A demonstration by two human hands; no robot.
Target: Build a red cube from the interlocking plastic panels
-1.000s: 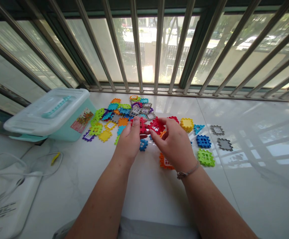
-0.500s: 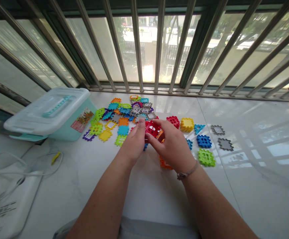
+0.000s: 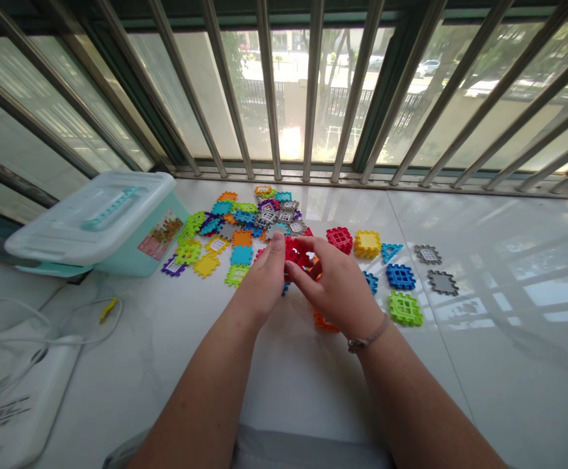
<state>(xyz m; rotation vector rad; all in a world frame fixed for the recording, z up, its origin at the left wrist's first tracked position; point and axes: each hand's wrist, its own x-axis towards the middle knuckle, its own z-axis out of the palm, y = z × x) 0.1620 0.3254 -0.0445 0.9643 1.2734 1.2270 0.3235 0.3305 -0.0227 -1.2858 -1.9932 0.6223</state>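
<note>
Both my left hand [image 3: 264, 277] and my right hand [image 3: 335, 283] grip a red interlocking plastic block assembly [image 3: 296, 254], and my fingers hide much of it. An orange piece [image 3: 313, 264] shows at its right side, tucked against my right fingers. Another orange piece [image 3: 324, 321] lies partly under my right hand. A red square piece [image 3: 339, 240] sits just beyond my right fingers. A heap of multicoloured waffle-block pieces [image 3: 235, 228] lies beyond my left hand. A small blue piece [image 3: 284, 286] is mostly hidden beneath my hands.
A teal storage box with a white lid [image 3: 88, 218] stands at left on the glossy white counter [image 3: 484, 365]. Loose yellow, blue, green and grey pieces lie to the right. A white power strip [image 3: 30, 397] and cable lie at lower left. Window bars [image 3: 313, 85] line the far edge.
My hands have come together, and the separate red pieces they held now form one assembly. The red square piece beyond my right hand is uncovered.
</note>
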